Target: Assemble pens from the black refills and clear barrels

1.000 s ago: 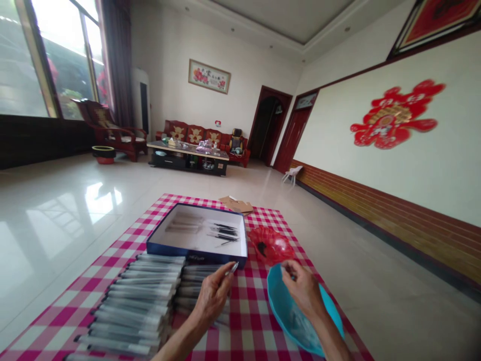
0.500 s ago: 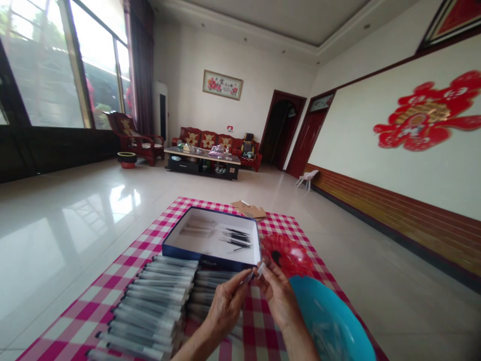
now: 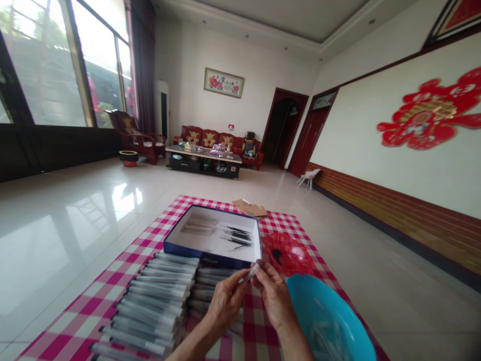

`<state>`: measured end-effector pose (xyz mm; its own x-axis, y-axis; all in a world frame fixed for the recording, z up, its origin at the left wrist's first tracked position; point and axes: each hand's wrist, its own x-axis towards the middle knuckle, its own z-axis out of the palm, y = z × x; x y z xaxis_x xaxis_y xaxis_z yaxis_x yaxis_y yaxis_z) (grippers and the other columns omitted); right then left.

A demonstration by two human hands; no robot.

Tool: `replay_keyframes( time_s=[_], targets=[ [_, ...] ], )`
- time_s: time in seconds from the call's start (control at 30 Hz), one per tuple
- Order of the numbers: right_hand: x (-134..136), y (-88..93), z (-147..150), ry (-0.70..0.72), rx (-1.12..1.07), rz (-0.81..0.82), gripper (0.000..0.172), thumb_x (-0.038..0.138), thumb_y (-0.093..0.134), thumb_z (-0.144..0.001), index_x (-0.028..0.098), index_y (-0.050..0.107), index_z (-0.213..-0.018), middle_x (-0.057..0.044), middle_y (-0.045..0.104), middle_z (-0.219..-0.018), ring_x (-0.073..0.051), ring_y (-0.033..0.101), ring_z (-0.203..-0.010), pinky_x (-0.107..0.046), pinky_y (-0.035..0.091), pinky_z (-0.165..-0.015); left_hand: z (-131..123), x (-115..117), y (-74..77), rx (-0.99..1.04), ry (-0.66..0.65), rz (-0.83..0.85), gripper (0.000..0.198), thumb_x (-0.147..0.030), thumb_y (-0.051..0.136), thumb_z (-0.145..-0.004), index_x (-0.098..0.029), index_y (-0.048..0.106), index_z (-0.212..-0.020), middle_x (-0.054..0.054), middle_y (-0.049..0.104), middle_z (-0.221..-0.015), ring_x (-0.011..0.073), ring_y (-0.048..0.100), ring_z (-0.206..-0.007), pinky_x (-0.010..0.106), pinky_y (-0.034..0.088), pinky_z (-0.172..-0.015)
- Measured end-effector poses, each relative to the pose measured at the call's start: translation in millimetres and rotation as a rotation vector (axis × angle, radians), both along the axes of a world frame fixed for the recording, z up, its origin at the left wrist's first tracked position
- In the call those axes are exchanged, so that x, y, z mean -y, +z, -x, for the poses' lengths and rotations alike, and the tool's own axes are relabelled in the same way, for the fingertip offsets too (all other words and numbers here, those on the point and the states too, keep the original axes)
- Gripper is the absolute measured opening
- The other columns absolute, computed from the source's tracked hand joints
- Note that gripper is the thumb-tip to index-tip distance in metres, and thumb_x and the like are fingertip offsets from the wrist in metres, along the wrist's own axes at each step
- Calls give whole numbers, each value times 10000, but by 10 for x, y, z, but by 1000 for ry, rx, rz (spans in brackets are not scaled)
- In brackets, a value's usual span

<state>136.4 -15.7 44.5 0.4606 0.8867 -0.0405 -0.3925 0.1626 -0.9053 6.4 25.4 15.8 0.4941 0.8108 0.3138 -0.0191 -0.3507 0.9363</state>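
My left hand (image 3: 226, 300) is closed around a pen (image 3: 245, 277), most of which is hidden by the fingers. My right hand (image 3: 273, 293) pinches a small clear cap (image 3: 254, 269) at the pen's end, and the two pieces meet between my fingertips. To the left lies a thick row of clear pens with dark ends (image 3: 150, 306), stacked side by side. A second group of darker pens (image 3: 208, 283) lies partly behind my left hand. Just beyond my hands is a shallow blue box (image 3: 210, 213) with thin black refills (image 3: 238, 235) and pale, blurred slim pieces (image 3: 197, 224) inside.
A blue basin (image 3: 351, 321) with clear small pieces in it stands at the right. Behind it is a red flower-shaped dish (image 3: 296, 255). Flattened brown cardboard (image 3: 251, 208) lies at the far edge of the checked tablecloth (image 3: 93, 296). A low table (image 3: 203, 163) stands across the room.
The clear cap in my right hand has come together with the pen's end in my left; before, a small gap showed between them. The view has shifted slightly.
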Motion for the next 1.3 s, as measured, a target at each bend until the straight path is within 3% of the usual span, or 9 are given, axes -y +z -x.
replay_keyframes(
  time_s=[0.13, 0.27, 0.37, 0.6, 0.83, 1.0, 1.3],
  targets=[
    [8, 22, 15, 6, 161, 9, 343, 377, 775, -654, 210, 682, -939, -27, 710, -926, -176, 627, -858, -272, 483, -755, 50, -35, 122, -122, 22, -36, 301, -285, 429, -890, -150, 672, -1006, -31, 534, -527, 100, 442, -470, 192, 338, -484],
    [33, 47, 1, 37, 369, 10, 347, 404, 720, -713, 206, 667, -993, -35, 695, -963, -199, 611, -928, -309, 455, -861, 138, -37, 280, -360, 107, -277, 282, -252, 415, -905, -181, 683, -854, 6, 611, -613, 129, 540, -559, 211, 353, -546],
    [59, 68, -15, 65, 408, 20, 336, 417, 696, -732, 200, 664, -987, -36, 686, -943, -196, 615, -887, -307, 471, -831, 187, -19, 347, -493, 174, -477, 268, -245, 398, -926, -217, 665, -933, 24, 650, -743, 162, 584, -689, 232, 363, -608],
    [77, 122, 4, 91, 371, 76, 331, 409, 704, -721, 180, 669, -956, -39, 696, -902, -187, 630, -789, -301, 499, -751, 193, -1, 324, -652, 289, -754, 251, -199, 396, -927, -255, 608, -1050, 19, 594, -747, 194, 508, -712, 272, 342, -607],
    [69, 117, 21, 120, 163, 114, 297, 364, 773, -634, 174, 683, -845, 11, 668, -666, -137, 603, -633, -266, 509, -647, 168, 48, 222, -641, 346, -855, 227, -161, 422, -902, -228, 584, -1045, 24, 579, -762, 206, 480, -717, 306, 346, -615],
    [79, 150, 21, 107, 57, 166, 306, 326, 813, -557, 166, 689, -786, 17, 652, -607, -122, 584, -571, -265, 522, -594, 143, 61, 172, -631, 365, -891, 245, -154, 417, -900, -215, 573, -1078, 25, 579, -768, 212, 473, -710, 325, 349, -613],
    [75, 145, -34, 123, -35, 296, 254, 254, 805, -485, 177, 691, -698, 39, 610, -504, -119, 551, -476, -269, 504, -502, 143, 89, 227, -696, 294, -866, 195, -148, 446, -882, -224, 596, -981, 24, 582, -746, 202, 479, -708, 319, 344, -619]
  ],
)
